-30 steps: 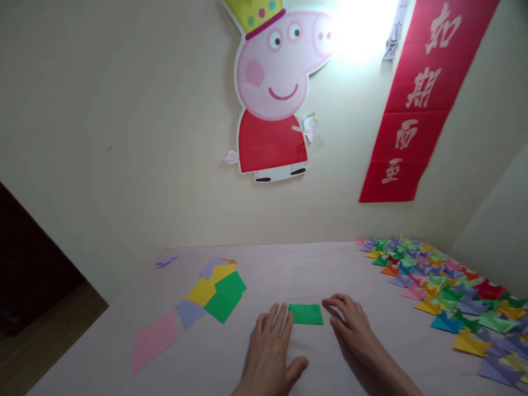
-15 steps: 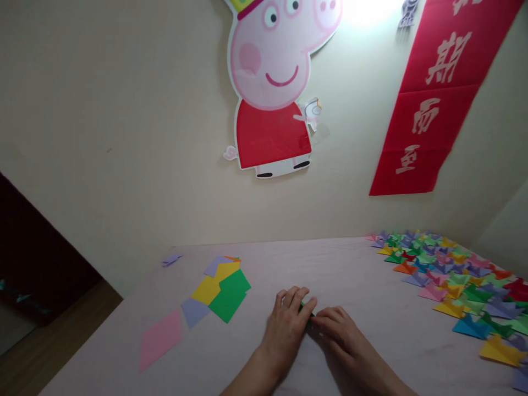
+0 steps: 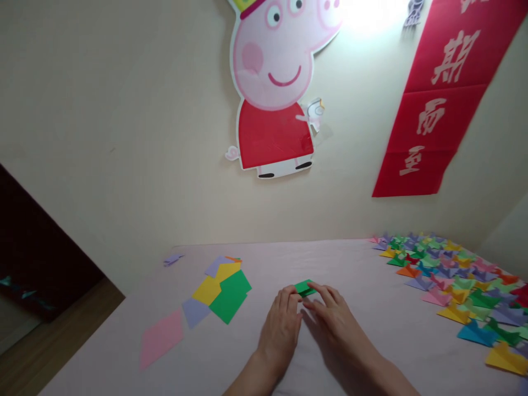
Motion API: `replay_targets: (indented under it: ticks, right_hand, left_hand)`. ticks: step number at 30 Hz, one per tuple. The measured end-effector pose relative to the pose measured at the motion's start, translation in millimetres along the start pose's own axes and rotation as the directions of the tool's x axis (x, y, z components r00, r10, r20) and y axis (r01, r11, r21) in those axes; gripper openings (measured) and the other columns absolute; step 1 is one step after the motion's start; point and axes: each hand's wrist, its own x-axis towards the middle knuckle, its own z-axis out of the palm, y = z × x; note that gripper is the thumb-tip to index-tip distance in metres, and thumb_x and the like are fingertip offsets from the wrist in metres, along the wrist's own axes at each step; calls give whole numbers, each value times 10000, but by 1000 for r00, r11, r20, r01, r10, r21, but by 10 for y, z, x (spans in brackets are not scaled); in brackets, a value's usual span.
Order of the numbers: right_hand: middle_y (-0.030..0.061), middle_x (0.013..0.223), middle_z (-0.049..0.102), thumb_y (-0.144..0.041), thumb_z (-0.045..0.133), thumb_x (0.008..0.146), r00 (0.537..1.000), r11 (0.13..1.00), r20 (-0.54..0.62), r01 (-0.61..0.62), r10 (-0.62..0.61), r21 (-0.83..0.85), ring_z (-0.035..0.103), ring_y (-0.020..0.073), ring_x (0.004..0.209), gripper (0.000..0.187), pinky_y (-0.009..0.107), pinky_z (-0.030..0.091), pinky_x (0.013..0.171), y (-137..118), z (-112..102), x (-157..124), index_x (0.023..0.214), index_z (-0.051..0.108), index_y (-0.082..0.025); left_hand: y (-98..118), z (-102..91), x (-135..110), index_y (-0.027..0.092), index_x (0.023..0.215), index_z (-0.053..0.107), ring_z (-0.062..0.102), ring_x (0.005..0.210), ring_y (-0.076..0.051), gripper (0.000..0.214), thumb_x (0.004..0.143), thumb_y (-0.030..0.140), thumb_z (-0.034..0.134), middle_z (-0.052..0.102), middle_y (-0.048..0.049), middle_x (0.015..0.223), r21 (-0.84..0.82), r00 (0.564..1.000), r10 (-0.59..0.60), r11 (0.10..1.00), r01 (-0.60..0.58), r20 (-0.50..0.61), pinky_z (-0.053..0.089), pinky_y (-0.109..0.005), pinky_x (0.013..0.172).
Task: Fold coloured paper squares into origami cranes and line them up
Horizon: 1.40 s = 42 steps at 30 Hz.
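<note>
A small folded piece of green paper [image 3: 304, 287] lies on the table between my fingertips. My left hand [image 3: 282, 319] is closed at its left and near edge, the fingers together and pressed on the paper. From the right, my right hand [image 3: 332, 308] pinches the paper's right edge, with the thumb below and the fingers above. The fingers cover part of the near side of the fold.
Flat paper squares lie to the left: green [image 3: 229, 300], yellow [image 3: 207, 290], purple [image 3: 195, 312] and pink [image 3: 161, 338]. Rows of folded paper figures [image 3: 454, 283] fill the right side. A small purple folded piece [image 3: 173, 259] sits at the far left. The wall [image 3: 198, 214] rises behind the table.
The green paper, mostly hidden under my fingers before, now shows more of its face beyond them. My right hand has shifted up to its right edge, and my left fingers have drawn together.
</note>
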Motion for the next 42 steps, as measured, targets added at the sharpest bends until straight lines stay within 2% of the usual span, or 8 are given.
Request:
replay_targets:
  ticks: [4, 8, 17, 21, 24, 31, 39, 42]
  right_hand:
    - [66, 1394, 551, -104, 498, 874, 997, 998, 76, 10, -6, -58, 438, 289, 1303, 297, 485, 417, 1022, 167, -2, 207, 928, 750, -251]
    - [90, 1254, 657, -59, 458, 843, 978, 1000, 207, 4, -7, 14, 513, 292, 1248, 377, 476, 427, 997, 269, 6, 376, 1067, 718, -214]
    - [112, 1004, 690, -144, 382, 806, 961, 845, 256, -222, 104, 487, 652, 209, 949, 377, 305, 500, 862, 4, -159, 274, 996, 706, -174]
    - [108, 974, 695, -132, 401, 732, 936, 853, 337, -256, 101, 455, 644, 228, 961, 390, 325, 481, 896, -70, -191, 117, 946, 722, -188]
    - [110, 1035, 680, -118, 402, 727, 930, 865, 355, -253, 94, 433, 630, 225, 999, 427, 318, 473, 909, -80, -177, 20, 1010, 713, -195]
    - [84, 940, 669, -97, 421, 809, 917, 928, 386, -224, 98, 297, 596, 225, 925, 371, 329, 475, 844, 37, -153, -138, 974, 728, -226]
    - [60, 1077, 635, -261, 576, 859, 939, 937, 336, -183, 77, 297, 528, 243, 1032, 168, 373, 433, 928, 197, -188, -84, 882, 740, -283]
    - [53, 956, 646, -280, 527, 889, 946, 919, 294, -234, 138, 319, 543, 222, 948, 198, 350, 438, 874, 184, -117, 15, 770, 677, -228]
  left_hand:
    - [44, -67, -13, 201, 1106, 499, 498, 1172, -246, 365, 809, -9, 468, 508, -81, 1240, 88, 996, -92, 992, 92, 2, 475, -444, 965]
    - [82, -55, -59, 201, 1190, 502, 512, 1149, -250, 418, 819, 13, 467, 530, -91, 1236, 144, 997, -81, 986, 79, 13, 490, -442, 932]
    - [138, -14, -153, 172, 1431, 356, 415, 1280, -278, 616, 836, 61, 472, 483, -101, 1394, 257, 1000, 10, 966, -7, -12, 347, -475, 1062]
    - [157, -60, -151, 207, 1477, 273, 341, 1338, -249, 697, 829, 14, 443, 419, -73, 1461, 241, 997, 70, 968, -72, 19, 291, -445, 1077]
    - [154, -74, -166, 215, 1392, 388, 430, 1247, -222, 585, 839, 39, 461, 559, -46, 1304, 163, 990, 99, 980, -114, 97, 284, -425, 1066]
    - [164, -109, -292, 205, 989, 561, 518, 1033, -221, 181, 831, 117, 566, 602, -24, 1039, 147, 976, 0, 989, -33, 216, 366, -414, 973]
    - [140, -92, -284, 199, 873, 564, 539, 933, -214, 64, 892, 145, 537, 617, -23, 990, 36, 981, -88, 996, 84, 171, 440, -382, 848]
    - [139, -95, -279, 185, 1043, 577, 555, 976, -228, 192, 888, 104, 496, 627, -59, 1081, 73, 975, -162, 986, 152, 154, 452, -390, 867]
